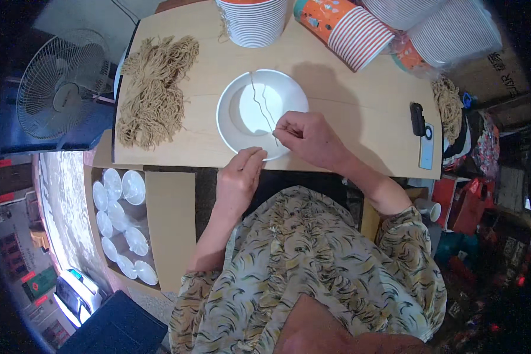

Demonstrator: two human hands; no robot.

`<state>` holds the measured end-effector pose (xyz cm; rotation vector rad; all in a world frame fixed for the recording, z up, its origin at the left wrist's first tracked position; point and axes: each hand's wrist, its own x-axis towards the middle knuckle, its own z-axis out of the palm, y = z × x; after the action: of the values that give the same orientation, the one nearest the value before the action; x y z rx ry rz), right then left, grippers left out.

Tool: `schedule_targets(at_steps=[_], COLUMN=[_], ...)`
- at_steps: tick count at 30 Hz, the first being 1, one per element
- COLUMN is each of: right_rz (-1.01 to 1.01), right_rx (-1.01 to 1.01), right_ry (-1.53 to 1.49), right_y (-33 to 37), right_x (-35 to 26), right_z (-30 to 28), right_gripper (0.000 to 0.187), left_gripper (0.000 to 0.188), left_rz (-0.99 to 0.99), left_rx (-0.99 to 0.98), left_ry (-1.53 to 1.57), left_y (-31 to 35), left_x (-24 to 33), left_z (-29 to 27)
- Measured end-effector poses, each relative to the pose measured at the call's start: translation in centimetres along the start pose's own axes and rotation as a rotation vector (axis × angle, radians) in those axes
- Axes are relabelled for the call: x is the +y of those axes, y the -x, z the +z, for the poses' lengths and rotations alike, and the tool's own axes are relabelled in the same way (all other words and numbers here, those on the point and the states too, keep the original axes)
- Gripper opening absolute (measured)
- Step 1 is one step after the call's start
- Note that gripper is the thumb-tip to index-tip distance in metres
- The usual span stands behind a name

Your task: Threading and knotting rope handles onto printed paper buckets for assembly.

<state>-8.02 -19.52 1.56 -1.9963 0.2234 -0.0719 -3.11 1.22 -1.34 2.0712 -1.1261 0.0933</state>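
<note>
A round white paper bowl [227,127] stands on the table close to its front edge. My left hand [237,177] is closed at the bowl's near rim, with the thumb mostly hidden. Over the bowl's right side, my right hand [315,138] pinches a thin tan string [256,97] between thumb and fingers. The string runs in two wavy strands across the bowl's mouth up to the far rim, and a short end hangs under my fingertips. To the left lies a large heap of tan strings [156,94], cut and bundled.
Stacks of paper bowls [256,23] and orange-patterned bowls [360,38] line the table's far side. A black object [417,119] and a light-blue flat item [426,147] lie at the right. A carton of clear cups [118,215] and a fan [65,88] are at the left.
</note>
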Motion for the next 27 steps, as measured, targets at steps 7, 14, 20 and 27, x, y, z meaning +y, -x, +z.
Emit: schedule_targets(at_steps=[7,14,20,27], right_rz=[0.039,0.023,0.001,-0.007], right_rx=[0.074,0.034,0.026,0.016], right_ry=[-0.115,-0.103,-0.070,-0.045], right_y=[2.5,3.2,3.3,3.3], right_x=[1.2,1.6,1.9,2.1], right_z=[1.4,1.4,1.4,1.6], right_gripper=[0.012,0.013,0.012,0.012], left_gripper=[0.023,0.023,0.020,0.021], left_rz=[-0.033,-0.016,-0.011,-0.018], left_rx=[-0.015,-0.021,-0.001,-0.005], left_ry=[-0.015,-0.036,-0.047,-0.047], left_y=[1.4,1.5,1.5,1.6], left_x=[0.6,0.9,1.2,1.2], left_z=[0.9,1.0,1.2,1.3])
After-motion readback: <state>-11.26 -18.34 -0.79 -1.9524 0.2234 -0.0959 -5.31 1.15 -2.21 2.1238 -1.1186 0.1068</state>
